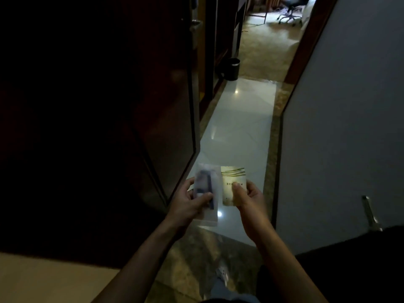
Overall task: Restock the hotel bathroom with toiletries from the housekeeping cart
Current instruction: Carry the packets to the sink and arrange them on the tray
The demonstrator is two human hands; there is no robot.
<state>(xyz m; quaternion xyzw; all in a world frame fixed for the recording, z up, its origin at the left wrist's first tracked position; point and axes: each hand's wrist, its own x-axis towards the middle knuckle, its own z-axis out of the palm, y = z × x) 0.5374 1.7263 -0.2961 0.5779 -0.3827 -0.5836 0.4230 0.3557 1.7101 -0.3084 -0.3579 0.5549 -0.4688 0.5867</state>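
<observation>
Left hand (190, 203) is gripping a frosted plastic pouch (205, 186), pointing forward, just left of the cream green-striped packet (233, 182) that right hand (248, 201) is pinching.

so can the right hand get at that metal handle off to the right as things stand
Probably yes for reach: nothing stands between the right hand and the metal handle. But its fingers pinch the cream packet, so gripping looks awkward.

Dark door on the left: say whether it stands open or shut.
Open. The dark door angles into the hallway, its handle edge free, white floor tiles visible past it.
</observation>
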